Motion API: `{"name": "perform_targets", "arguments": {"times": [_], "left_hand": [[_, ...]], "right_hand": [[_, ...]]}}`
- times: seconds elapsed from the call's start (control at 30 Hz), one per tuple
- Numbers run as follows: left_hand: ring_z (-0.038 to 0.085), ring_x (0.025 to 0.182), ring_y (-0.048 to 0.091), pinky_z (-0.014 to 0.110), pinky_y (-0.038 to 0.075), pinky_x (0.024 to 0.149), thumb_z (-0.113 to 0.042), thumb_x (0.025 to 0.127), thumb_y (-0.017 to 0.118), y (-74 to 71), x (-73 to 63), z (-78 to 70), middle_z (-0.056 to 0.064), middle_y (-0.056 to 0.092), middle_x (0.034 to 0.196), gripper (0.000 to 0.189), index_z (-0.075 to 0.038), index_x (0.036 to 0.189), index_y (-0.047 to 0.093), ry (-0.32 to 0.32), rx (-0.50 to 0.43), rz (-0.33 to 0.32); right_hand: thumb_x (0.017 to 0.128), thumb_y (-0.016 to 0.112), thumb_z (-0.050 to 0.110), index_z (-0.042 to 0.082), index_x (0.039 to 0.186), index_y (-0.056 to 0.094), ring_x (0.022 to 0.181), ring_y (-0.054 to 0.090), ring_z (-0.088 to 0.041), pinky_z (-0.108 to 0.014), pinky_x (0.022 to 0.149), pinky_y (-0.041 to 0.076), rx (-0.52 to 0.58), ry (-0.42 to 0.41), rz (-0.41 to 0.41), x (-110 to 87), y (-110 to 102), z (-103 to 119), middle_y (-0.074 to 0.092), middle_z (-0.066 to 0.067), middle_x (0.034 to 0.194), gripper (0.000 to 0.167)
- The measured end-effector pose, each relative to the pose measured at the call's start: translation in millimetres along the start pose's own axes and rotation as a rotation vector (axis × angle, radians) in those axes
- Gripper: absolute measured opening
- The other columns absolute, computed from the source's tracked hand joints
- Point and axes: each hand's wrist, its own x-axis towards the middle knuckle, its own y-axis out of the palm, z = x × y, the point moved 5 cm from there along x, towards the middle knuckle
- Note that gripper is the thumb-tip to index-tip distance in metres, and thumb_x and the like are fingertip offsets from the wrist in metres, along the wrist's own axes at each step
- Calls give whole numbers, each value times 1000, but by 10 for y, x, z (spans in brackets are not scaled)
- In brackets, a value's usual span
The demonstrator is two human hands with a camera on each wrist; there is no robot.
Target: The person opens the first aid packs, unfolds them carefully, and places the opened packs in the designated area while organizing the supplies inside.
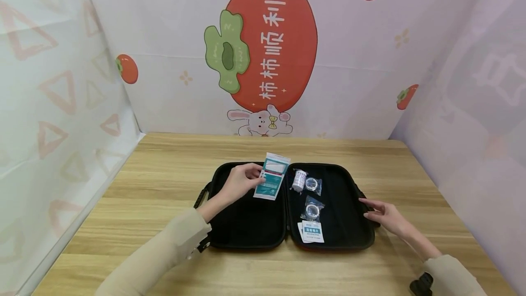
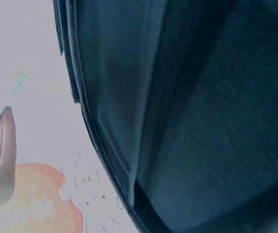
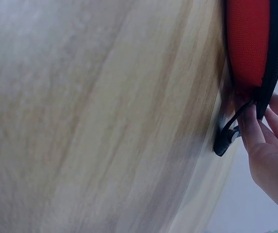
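My left hand pinches a flat teal-and-white packet between thumb and fingers, upright above the middle hinge of an unfolded black zippered case. In the left wrist view the packet shows only as a thin edge beyond the fingers. My right hand grips the case's right edge. The right wrist view shows the red outer shell with fingers on both sides of its corner. Inside the right half are a white roll, two wrapped tape rolls and small white-and-blue sachets.
The case lies on a wooden table, with a black strap at its left side. A black zip-end tab hangs by the right hand. Printed cloth walls stand behind and at both sides.
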Motion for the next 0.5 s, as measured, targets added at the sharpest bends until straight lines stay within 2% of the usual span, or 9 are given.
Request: {"name": "perform_targets", "arguments": {"times": [0.1, 0.2, 0.33, 0.4, 0.5], "left_hand": [[12, 70, 59, 22, 49, 60, -9, 76, 68, -103, -18, 59, 4, 63, 78, 27, -3, 102, 63, -37, 1, -36], [14, 70, 60, 22, 49, 62, -8, 76, 68, -202, -43, 121, 6, 64, 79, 29, -1, 103, 62, -60, -12, -64], [17, 69, 60, 24, 50, 58, -5, 77, 67, -301, -79, 203, 11, 63, 80, 29, 3, 104, 61, -79, -66, -89], [18, 68, 60, 25, 51, 56, -4, 77, 66, -341, -95, 247, 13, 63, 80, 30, 5, 105, 60, -95, -93, -100], [18, 68, 61, 26, 51, 55, -2, 78, 64, -406, -120, 302, 16, 62, 81, 30, 6, 107, 58, -108, -106, -110]], "right_hand": [[87, 53, 6, -15, 127, 36, 100, 54, -19, -23, 75, 47, 3, -6, 6, 3, -6, -3, 33, -37, 127, 48], [87, 52, 7, -15, 127, 36, 100, 54, -16, -23, 75, 47, 7, -7, 11, 5, -8, -7, 32, -37, 128, 48], [87, 53, 8, -16, 127, 35, 98, 54, -7, -22, 75, 46, 28, -13, 15, 2, -7, -14, 31, -37, 128, 49], [87, 53, 8, -16, 126, 35, 95, 52, 2, -20, 75, 46, 41, -19, 17, 1, -7, -17, 31, -37, 128, 50], [87, 54, 8, -17, 126, 35, 94, 51, 5, -19, 74, 46, 49, -22, 14, 6, -5, -14, 31, -38, 128, 50]]}}
